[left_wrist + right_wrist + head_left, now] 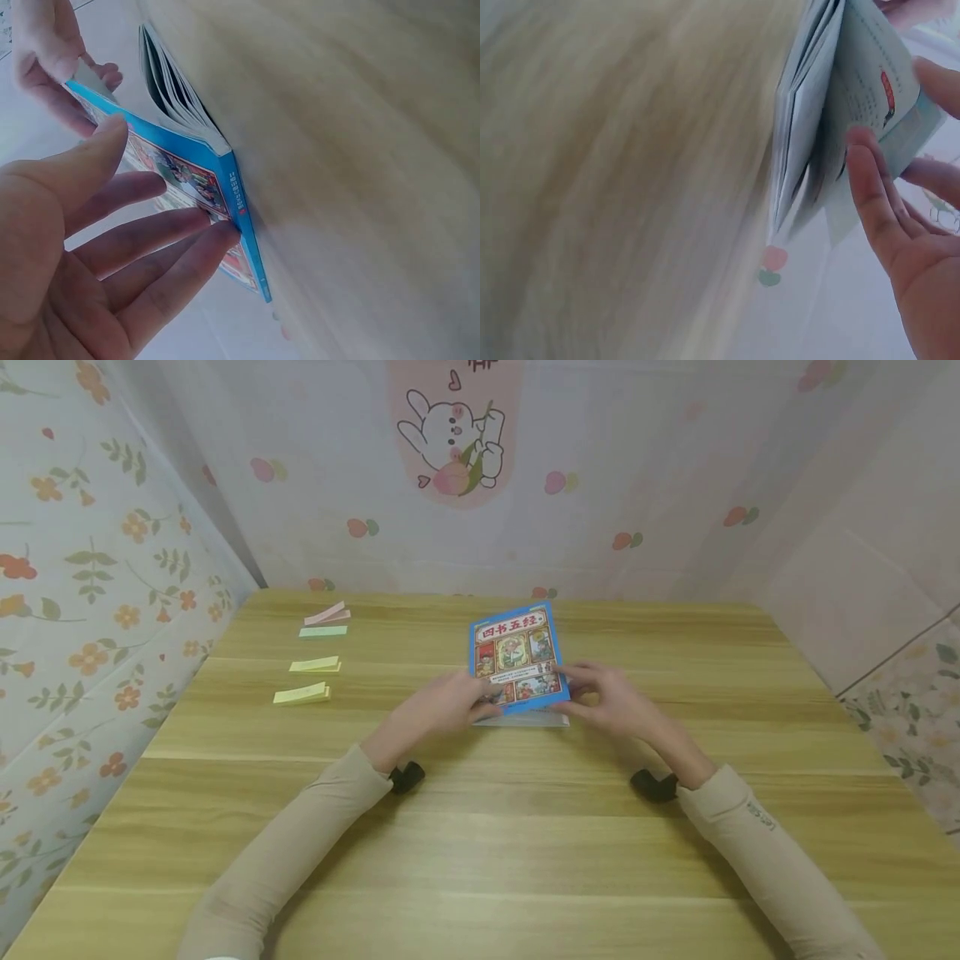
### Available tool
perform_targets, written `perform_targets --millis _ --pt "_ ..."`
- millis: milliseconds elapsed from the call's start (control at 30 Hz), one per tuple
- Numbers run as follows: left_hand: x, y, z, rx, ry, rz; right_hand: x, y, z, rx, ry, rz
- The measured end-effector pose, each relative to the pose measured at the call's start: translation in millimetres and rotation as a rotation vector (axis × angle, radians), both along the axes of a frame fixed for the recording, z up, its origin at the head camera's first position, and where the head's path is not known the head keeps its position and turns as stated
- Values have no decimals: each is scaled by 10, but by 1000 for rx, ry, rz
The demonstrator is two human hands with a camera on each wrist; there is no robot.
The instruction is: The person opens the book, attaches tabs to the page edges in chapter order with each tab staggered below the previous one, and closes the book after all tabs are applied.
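Observation:
A blue-edged book (517, 656) with a red Chinese title and several small pictures on its cover lies partly opened, its front cover lifted at the right. My right hand (611, 702) pinches the lifted cover's free edge, thumb on the outside and fingers against a printed inner page (866, 67). On the spine side my left hand (446, 702) touches the cover, its fingers loosely extended over the front near the spine (241, 217). White pages (176, 97) fan apart beneath the cover in the left wrist view.
Yellow sticky-note strips (302, 693), another yellow set (315, 665), a green strip (323, 632) and pink strips (327, 614) lie on the wooden table (465, 860) at the left. Patterned curtains (600, 485) hang behind the table and along its sides.

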State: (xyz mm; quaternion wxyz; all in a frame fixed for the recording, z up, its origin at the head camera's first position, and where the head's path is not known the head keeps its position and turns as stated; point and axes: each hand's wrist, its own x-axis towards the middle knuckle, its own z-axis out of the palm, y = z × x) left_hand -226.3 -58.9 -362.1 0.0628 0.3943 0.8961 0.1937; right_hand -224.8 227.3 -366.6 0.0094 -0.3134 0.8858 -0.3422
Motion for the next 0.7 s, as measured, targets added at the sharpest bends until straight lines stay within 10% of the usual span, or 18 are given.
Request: perform_targets --millis 400,700 --pt "-6 23 1 66 17 63 9 -124 107 -315 -299 -304" --pt "-126 40 -17 301 -109 119 -12 -261 158 -442 -457 -310"
